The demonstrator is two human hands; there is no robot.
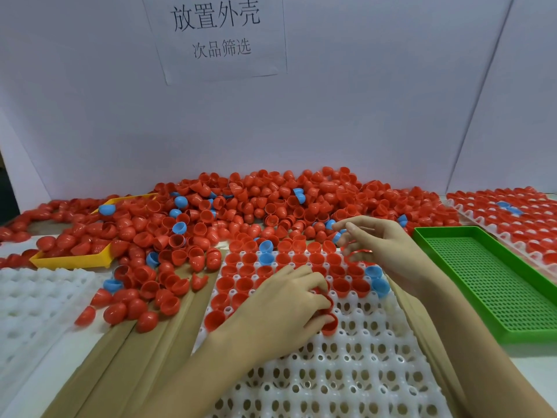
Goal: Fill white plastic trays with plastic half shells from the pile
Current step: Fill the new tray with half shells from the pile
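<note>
Left hand (283,300) curled round red shells (328,322) to pop into the white tray (346,372), right hand (382,245) pinching a blue shell (337,236) to place next.

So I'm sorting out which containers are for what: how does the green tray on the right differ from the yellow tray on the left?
The green tray lies bare, with no shells on its perforated mesh floor; the yellow tray is heaped with red half shells and partly buried in the pile. The green tray is long and lies clear of the pile, near the right hand; the yellow tray looks squarer. Both are shallow, rimmed plastic trays.
</note>
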